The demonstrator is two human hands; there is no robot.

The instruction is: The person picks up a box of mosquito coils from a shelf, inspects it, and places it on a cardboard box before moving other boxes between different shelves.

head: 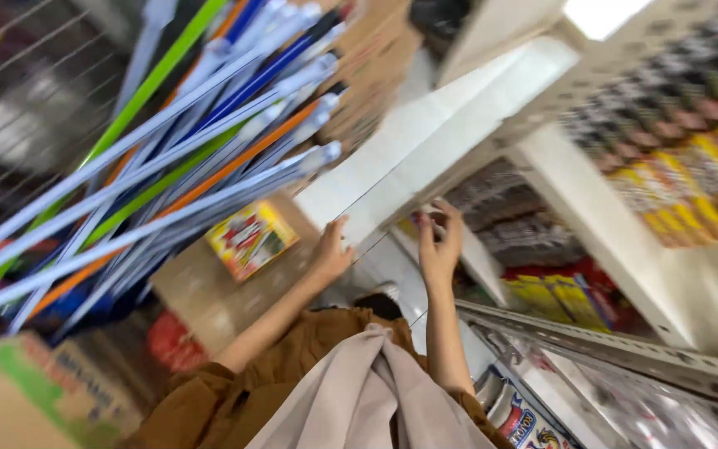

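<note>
Landmark: the long white shelf board (pixel 450 145), running from the middle of the view up toward the upper right, its near end lowest.
Bundle of poles (pixel 168 141): far left of the board; blue, green, orange and pale handles fanned out, tips pointing toward the board's near end.
Cardboard boxes (pixel 35 391): below the poles, well left of the board; brown with a green and a red patch.
Yellow-and-red packet (pixel 249 239): left of the board's near end, lying on a brown carton top.
My left hand (pixel 330 249): at the board's near end, on its left corner; fingers wrapped up against the edge, gripping the board.
My right hand (pixel 440 245): just right of the left one, under the board's near end; fingers curled upward onto the edge, thumb apart. It touches the board; whether it clamps firmly I cannot tell, the view being blurred.
My sleeves (pixel 234 399): brown, below both hands, with a pale cloth between the forearms.
Shelf unit (pixel 617 241): right of the board; white uprights and perforated rails.
Stocked goods (pixel 691 175): right of the board, rows of yellow and dark packets, too blurred to identify.
</note>
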